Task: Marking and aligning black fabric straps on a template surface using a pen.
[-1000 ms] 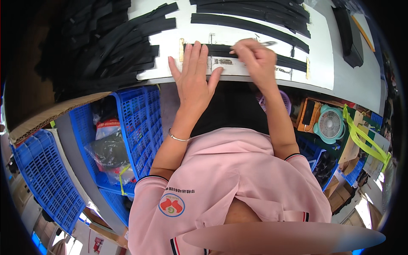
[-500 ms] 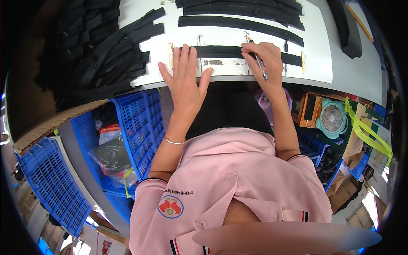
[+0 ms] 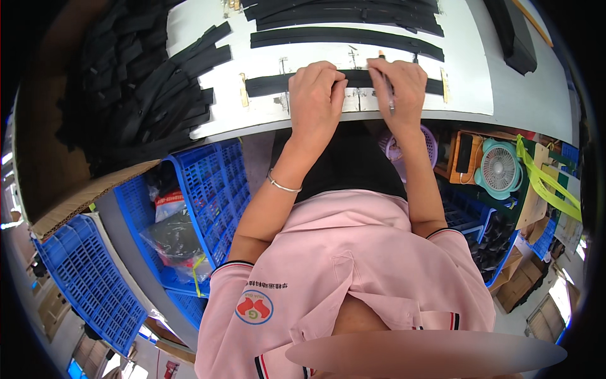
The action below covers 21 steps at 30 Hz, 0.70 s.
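Note:
A black fabric strip (image 3: pixel 266 85) lies lengthwise on a white board (image 3: pixel 468 85) with dark pen marks and small tan end pieces. My left hand (image 3: pixel 315 95) is curled over the middle of this strip, thumb and fingers closed at its surface; the exact fingertip contact is partly hidden. My right hand (image 3: pixel 403 91) holds a pen (image 3: pixel 390 100) with an orange end and clear barrel, its fingers resting by the strip's right part. Beyond lies another black strip (image 3: pixel 341 36), with several more stacked (image 3: pixel 341 12) behind it.
A large heap of black strips (image 3: pixel 142 82) fills the left, by a cardboard box (image 3: pixel 95 196). Blue crates (image 3: pixel 218 189) stand below the table edge. To the right are a teal fan (image 3: pixel 499 169), a purple basket (image 3: pixel 429 144) and a long black object (image 3: pixel 514 38).
My left hand has slid right and gone from flat, spread fingers to curled ones on the strip. My right hand stays near its place, still holding the pen.

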### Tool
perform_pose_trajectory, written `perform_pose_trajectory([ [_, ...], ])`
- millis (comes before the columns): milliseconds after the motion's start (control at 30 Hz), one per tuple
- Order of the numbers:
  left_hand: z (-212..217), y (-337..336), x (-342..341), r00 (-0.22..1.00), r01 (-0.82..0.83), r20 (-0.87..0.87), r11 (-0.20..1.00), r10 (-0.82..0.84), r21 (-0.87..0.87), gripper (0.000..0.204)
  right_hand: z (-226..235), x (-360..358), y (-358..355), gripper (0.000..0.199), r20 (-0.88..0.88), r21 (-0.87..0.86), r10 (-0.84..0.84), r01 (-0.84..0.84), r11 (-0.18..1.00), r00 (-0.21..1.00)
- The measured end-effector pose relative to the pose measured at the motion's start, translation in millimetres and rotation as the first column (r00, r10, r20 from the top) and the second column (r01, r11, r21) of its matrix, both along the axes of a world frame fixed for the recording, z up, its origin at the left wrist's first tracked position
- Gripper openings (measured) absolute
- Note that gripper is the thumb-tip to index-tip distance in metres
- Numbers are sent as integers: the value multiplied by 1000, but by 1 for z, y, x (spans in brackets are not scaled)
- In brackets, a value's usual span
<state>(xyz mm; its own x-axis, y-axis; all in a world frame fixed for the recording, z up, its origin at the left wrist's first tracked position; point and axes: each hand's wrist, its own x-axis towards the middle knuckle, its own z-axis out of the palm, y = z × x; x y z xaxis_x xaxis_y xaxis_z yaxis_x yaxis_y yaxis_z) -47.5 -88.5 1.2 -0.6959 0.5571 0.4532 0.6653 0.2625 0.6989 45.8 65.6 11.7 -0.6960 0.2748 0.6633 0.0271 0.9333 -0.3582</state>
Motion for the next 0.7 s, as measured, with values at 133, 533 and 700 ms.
perform_pose_trajectory([
  [133, 0, 2, 1, 999, 1, -43, 1000, -2, -5, 11, -2, 1, 13, 15, -51, -158, -24, 15, 987, 998],
  [533, -1, 8, 4, 997, -42, -71, 999, 40, -27, 16, -11, -11, 4, 6, -5, -380, 84, -79, 922, 996],
  [700, -3, 7, 3, 996, -44, -73, 999, 42, -25, 16, -11, -14, 3, 7, 20, -358, 86, -73, 931, 996],
])
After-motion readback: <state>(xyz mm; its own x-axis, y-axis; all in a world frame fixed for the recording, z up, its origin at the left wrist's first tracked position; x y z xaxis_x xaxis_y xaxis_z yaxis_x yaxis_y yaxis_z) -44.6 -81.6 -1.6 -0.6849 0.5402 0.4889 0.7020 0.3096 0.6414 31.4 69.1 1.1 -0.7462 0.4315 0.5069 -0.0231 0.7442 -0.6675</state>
